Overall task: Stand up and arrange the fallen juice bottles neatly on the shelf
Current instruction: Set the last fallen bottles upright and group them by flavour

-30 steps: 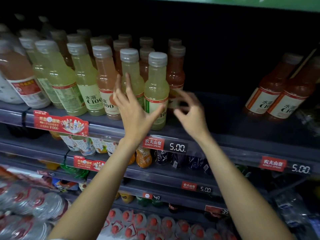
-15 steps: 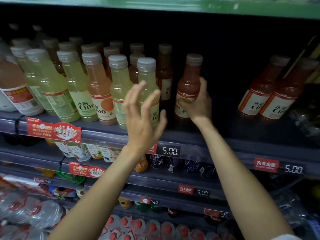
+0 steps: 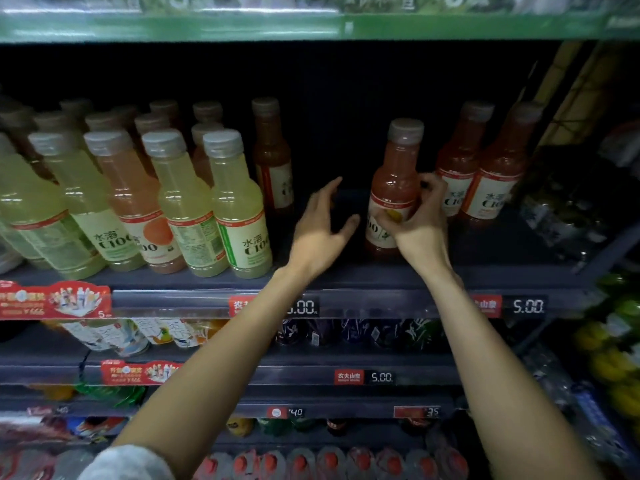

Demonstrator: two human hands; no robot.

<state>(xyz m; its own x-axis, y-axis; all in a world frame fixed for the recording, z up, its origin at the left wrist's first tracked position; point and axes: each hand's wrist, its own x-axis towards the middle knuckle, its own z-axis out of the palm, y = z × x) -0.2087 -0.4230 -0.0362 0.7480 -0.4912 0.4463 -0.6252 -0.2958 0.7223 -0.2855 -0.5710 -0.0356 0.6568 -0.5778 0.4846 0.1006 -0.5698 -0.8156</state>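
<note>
A red-orange juice bottle (image 3: 393, 188) with a grey cap stands upright on the dark shelf (image 3: 346, 278), right of centre. My right hand (image 3: 420, 216) grips it around the label, thumb across the front. My left hand (image 3: 320, 230) hovers open just left of that bottle, fingers spread, holding nothing. Two more red-orange bottles (image 3: 485, 181) stand side by side right behind my right hand. On the left, rows of yellow-green and pink bottles (image 3: 180, 202) stand upright. One red bottle (image 3: 272, 161) stands alone behind them.
A dark gap lies between the left rows and the held bottle. A green shelf edge (image 3: 311, 27) runs overhead. Price strips (image 3: 526, 306) line the shelf front. Lower shelves (image 3: 346, 372) hold other drinks. Packaged goods (image 3: 571, 209) crowd the far right.
My right hand has carried the red-orange bottle to the right, close to the two bottles at the right. My left hand has left the yellow bottles and followed rightward into the gap.
</note>
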